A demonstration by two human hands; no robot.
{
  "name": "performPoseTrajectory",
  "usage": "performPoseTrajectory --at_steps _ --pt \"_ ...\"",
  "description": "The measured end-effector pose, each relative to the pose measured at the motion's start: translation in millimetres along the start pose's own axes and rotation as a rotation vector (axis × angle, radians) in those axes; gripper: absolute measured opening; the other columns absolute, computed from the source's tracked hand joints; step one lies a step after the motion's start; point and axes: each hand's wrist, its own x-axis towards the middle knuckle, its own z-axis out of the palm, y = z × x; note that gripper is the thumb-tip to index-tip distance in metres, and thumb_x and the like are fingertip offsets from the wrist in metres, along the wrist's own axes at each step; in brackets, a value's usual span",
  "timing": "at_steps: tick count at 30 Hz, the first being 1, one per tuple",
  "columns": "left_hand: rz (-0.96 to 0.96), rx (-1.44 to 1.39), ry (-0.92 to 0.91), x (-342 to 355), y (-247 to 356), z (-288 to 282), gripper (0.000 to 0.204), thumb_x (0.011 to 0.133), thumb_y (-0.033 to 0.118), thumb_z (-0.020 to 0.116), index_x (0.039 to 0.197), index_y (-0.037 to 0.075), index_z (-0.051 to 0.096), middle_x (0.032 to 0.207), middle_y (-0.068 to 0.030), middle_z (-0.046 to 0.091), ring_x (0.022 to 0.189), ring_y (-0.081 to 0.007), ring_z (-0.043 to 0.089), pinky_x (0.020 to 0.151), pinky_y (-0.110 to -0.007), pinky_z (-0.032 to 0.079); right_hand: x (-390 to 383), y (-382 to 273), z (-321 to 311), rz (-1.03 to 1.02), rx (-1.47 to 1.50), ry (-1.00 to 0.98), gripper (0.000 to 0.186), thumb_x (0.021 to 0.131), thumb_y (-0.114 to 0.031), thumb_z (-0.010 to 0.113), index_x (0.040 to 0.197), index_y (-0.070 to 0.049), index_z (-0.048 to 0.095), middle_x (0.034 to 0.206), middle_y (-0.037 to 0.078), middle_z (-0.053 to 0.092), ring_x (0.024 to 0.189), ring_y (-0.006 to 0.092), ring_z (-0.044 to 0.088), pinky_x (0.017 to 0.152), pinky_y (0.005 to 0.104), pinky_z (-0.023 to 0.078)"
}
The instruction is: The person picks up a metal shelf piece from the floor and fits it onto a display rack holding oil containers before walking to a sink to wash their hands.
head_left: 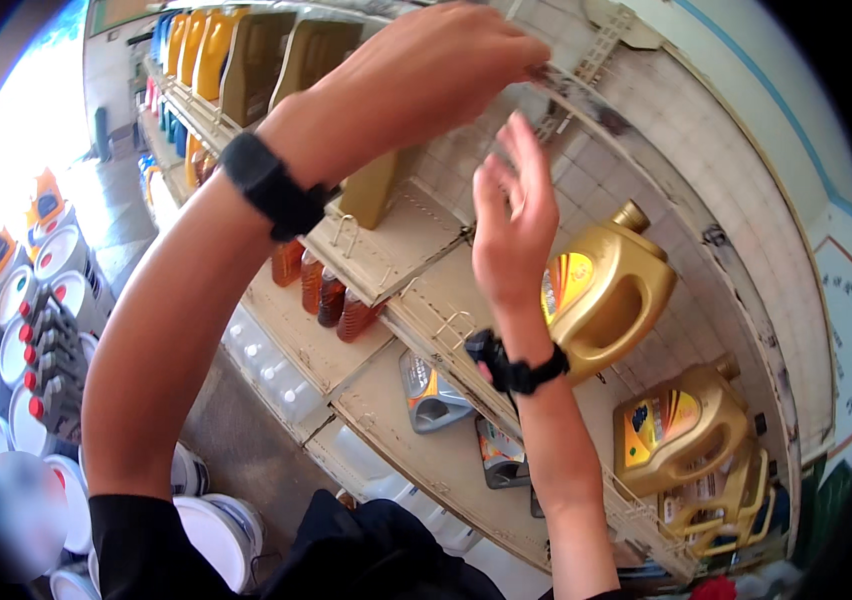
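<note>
My left hand (446, 62) is raised at the top of the view, with its fingers bent down beside the metal shelf rail (596, 105). What its fingers hold, if anything, is hidden behind the hand. Just below it my right hand (516, 225) is lifted, fingers stretched upward and apart, with nothing in it. A black band circles each wrist. Behind the right hand a gold jug (611, 300) with a handle and a yellow label stands on the shelf, partly covered by that hand and wrist.
More gold jugs (686, 425) sit lower right. Grey bottles (436, 395) and amber bottles (331, 295) occupy lower shelves. Large containers (256, 65) and yellow jugs (216, 50) line the upper left shelf. White buckets (211, 540) and dark red-capped bottles (51, 360) crowd the left floor.
</note>
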Motion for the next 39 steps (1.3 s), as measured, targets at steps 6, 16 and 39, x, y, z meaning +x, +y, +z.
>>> performPoseTrajectory --at_steps 6,16,39 --pt "0.022 0.082 0.160 -3 3 20 0.038 0.078 0.011 0.071 0.113 0.002 0.060 0.117 -0.0148 0.063 0.112 -0.0320 0.058 0.095 -0.040 0.048 -67 -57 -100 0.047 -0.257 -0.032 0.037 0.084 0.003 0.058 0.121 0.004 0.058 0.127 0.018 0.058 0.114 0.0280 0.058 0.089 0.0360 0.052" --pt "0.021 0.021 -0.136 49 17 31 0.049 0.069 -0.010 0.062 0.117 0.000 0.060 0.116 -0.0186 0.064 0.106 -0.0377 0.060 0.092 -0.041 0.049 -123 -174 -360 -0.105 -1.700 0.245 0.064 0.074 -0.001 0.069 0.134 -0.007 0.048 0.143 0.016 0.042 0.132 0.0351 0.039 0.109 0.0492 0.031" --pt "0.049 -0.075 -0.277 57 -20 50 0.064 0.069 -0.017 0.055 0.127 0.008 0.059 0.128 -0.0136 0.060 0.114 -0.0348 0.053 0.100 -0.040 0.040 -109 -244 -528 0.317 -1.425 -0.219 0.058 0.070 0.009 0.061 0.127 -0.001 0.056 0.126 0.020 0.059 0.116 0.0373 0.057 0.102 0.0392 0.043"
